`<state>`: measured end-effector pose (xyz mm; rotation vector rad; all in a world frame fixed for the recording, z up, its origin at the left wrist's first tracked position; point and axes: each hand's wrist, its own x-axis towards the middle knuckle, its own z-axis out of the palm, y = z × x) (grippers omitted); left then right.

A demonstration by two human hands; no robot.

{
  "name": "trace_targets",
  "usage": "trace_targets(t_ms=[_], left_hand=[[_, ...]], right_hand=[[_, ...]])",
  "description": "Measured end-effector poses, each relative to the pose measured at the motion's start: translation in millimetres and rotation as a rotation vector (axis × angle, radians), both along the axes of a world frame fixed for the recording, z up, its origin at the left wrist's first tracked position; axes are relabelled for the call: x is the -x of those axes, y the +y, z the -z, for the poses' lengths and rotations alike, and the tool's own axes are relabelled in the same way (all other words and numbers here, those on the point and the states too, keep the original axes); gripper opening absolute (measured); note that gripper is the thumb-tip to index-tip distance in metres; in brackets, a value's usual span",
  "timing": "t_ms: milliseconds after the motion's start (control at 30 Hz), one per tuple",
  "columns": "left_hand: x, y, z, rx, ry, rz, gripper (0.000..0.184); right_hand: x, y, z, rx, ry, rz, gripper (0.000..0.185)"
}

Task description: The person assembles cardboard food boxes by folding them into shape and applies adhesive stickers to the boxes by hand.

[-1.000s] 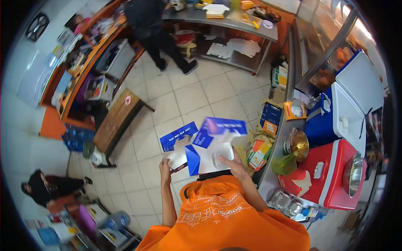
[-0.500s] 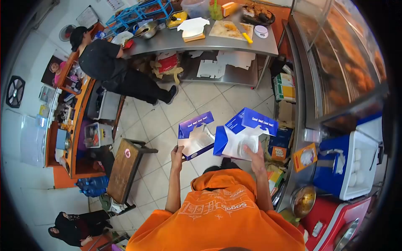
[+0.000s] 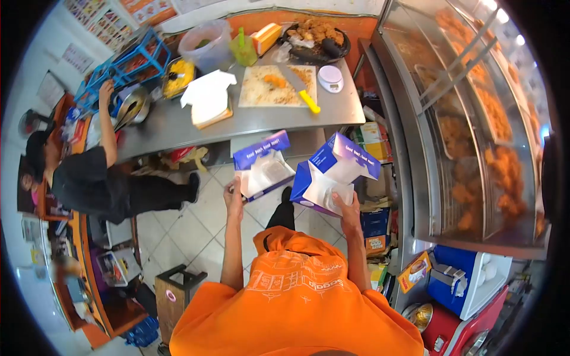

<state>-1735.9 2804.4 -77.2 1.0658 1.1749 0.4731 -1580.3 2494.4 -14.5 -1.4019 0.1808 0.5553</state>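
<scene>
My left hand [image 3: 233, 193] is closed on the near left edge of an open blue-and-white food box [image 3: 255, 173]. To its right, my right hand [image 3: 347, 209] grips a second open food box [image 3: 310, 185], with the thumb over the inside and the fingers mostly hidden beneath. Both boxes are held up in front of my body, their printed lids raised. A pale, clear-looking item [image 3: 329, 197] lies inside the right box near my thumb; its kind is unclear. Something pale and square also shows in the left box.
Ahead stands a steel table [image 3: 172, 133] with a cutting board [image 3: 252, 95], a yellow-handled knife [image 3: 301, 89], a scale [image 3: 331, 79], white cartons [image 3: 208, 95] and a black bowl [image 3: 317, 56] of fried chicken. A co-worker [image 3: 89, 184] stands left. A glass display case [image 3: 409, 118] flanks the right.
My view has moved forward, so the table and display case are nearer. Both boxes remain in my hands. The co-worker's arm now reaches toward the blue baskets.
</scene>
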Motion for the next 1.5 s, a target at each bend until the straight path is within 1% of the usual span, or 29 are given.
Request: trace_targets(t_ms=[167, 200, 267, 333, 400, 433, 467, 533, 600, 633, 667, 733, 767, 833, 933, 967, 1033, 1067, 1100, 1133, 1167, 1233, 1267, 1300, 1333, 1367, 1400, 1467, 1500], left_hand=[[-154.6, 115.6, -4.3, -0.078, -0.198, 0.055, 0.06], [-181.8, 132.0, -17.1, -0.064, -0.149, 0.081, 0.062], [-234.3, 177.9, 0.2, -0.099, -0.1, 0.14, 0.074], [-284.4, 203.1, -0.2, -0.131, -0.135, 0.126, 0.073], [-329.6, 225.2, 2.7, -0.151, -0.173, 0.102, 0.057], [-349.1, 241.2, 10.6, -0.157, -0.131, 0.167, 0.073], [-370.8, 255.0, 18.8, -0.137, -0.144, 0.185, 0.076], [-407.0, 261.4, 16.5, -0.175, -0.154, 0.157, 0.076], [-438.5, 270.8, 14.9, -0.168, -0.137, 0.191, 0.074], [-450.6, 277.3, 11.5, -0.164, -0.13, 0.221, 0.073], [-460.8, 282.5, 11.5, -0.173, -0.13, 0.223, 0.073], [-485.4, 297.6, 31.7, -0.255, -0.015, 0.193, 0.065], [-498.2, 318.9, 57.5, -0.439, 0.053, 0.246, 0.059], [-513.5, 319.6, 48.7, -0.489, 0.075, 0.261, 0.057], [-501.9, 318.7, 32.4, -0.499, 0.196, 0.309, 0.055], [-498.0, 320.0, 32.4, -0.511, 0.159, 0.328, 0.053], [-499.7, 329.0, 43.7, -0.623, 0.025, 0.369, 0.049], [-493.6, 338.8, 49.7, -0.603, 0.107, 0.449, 0.046], [-485.9, 323.1, 27.8, -0.742, 0.213, 0.492, 0.045], [-481.6, 360.3, 96.5, -0.885, 0.055, 0.388, 0.045], [-472.0, 375.6, 102.8, -0.923, 0.268, 0.454, 0.04], [-462.1, 367.4, 107.1, -1.198, 0.294, 0.266, 0.027], [-461.8, 358.6, 101.7, -1.365, 0.286, 0.167, 0.019], [-468.1, 349.4, 97.3, -1.553, 0.055, 0.094, 0.024], [-480.2, 289.4, 32.4, -1.181, -0.041, -0.018, 0.03], [-486.0, 250.5, -9.9, -1.025, -0.038, 0.093, 0.035], [-495.7, 239.2, -11.6, -0.958, -0.131, 0.255, 0.036], [-516.9, 177.7, -30.9, -1.045, -0.312, 0.403, 0.035], [-526.5, 136.9, -42.2, -0.834, -0.354, 0.522, 0.033]], right_hand=[[-75.8, 63.6, -18.4, 0.04, -0.021, 0.183, 0.054], [-86.7, 69.1, -19.1, 0.05, -0.007, 0.214, 0.054], [-112.1, 78.9, -17.5, 0.069, -0.057, 0.192, 0.055], [-135.0, 88.6, -7.3, 0.073, -0.041, 0.237, 0.058], [-160.2, 99.2, -2.5, 0.129, -0.005, 0.262, 0.063], [-173.9, 105.2, 4.9, 0.112, 0.005, 0.281, 0.067], [-188.3, 109.0, 11.7, 0.113, 0.008, 0.291, 0.067], [-218.5, 122.3, 16.9, 0.163, 0.024, 0.24, 0.061], [-251.4, 133.0, 35.1, 0.155, 0.026, 0.218, 0.068], [-270.5, 140.6, 55.7, 0.281, -0.061, 0.199, 0.078], [-289.8, 149.8, 65.7, 0.402, -0.15, 0.183, 0.089], [-322.7, 177.3, 52.5, 0.348, -0.127, 0.149, 0.091], [-342.4, 190.1, 46.4, 0.308, -0.106, 0.108, 0.094], [-389.4, 220.3, 111.1, 0.265, -0.271, 0.082, 0.094], [-424.7, 254.4, 70.8, 0.23, -0.301, 0.003, 0.092], [-427.1, 261.9, 75.0, 0.229, -0.298, 0.011, 0.092], [-442.4, 275.7, 100.6, 0.335, -0.55, 0.019, 0.089], [-443.6, 281.3, 117.4, 0.452, -0.647, 0.034, 0.084], [-442.0, 285.3, 136.6, 0.586, -0.736, 0.068, 0.079], [-438.5, 293.1, 153.2, 0.77, -0.824, 0.139, 0.084], [-426.3, 289.1, 121.9, 0.749, -0.639, 0.091, 0.09], [-424.8, 290.3, 182.9, 0.798, -0.842, 0.212, 0.09], [-414.5, 292.1, 157.6, 0.808, -0.674, 0.219, 0.086], [-412.5, 282.9, 134.8, 0.839, -0.644, 0.191, 0.079], [-408.2, 275.6, 123.2, 0.716, -0.671, 0.276, 0.07], [-401.1, 272.1, 114.5, 0.65, -0.68, 0.407, 0.062], [-393.2, 266.1, 106.1, 0.58, -0.7, 0.514, 0.054], [-371.9, 247.2, 87.1, 0.562, -0.592, 0.574, 0.046], [-362.2, 231.0, 79.0, 0.507, -0.493, 0.557, 0.039]])
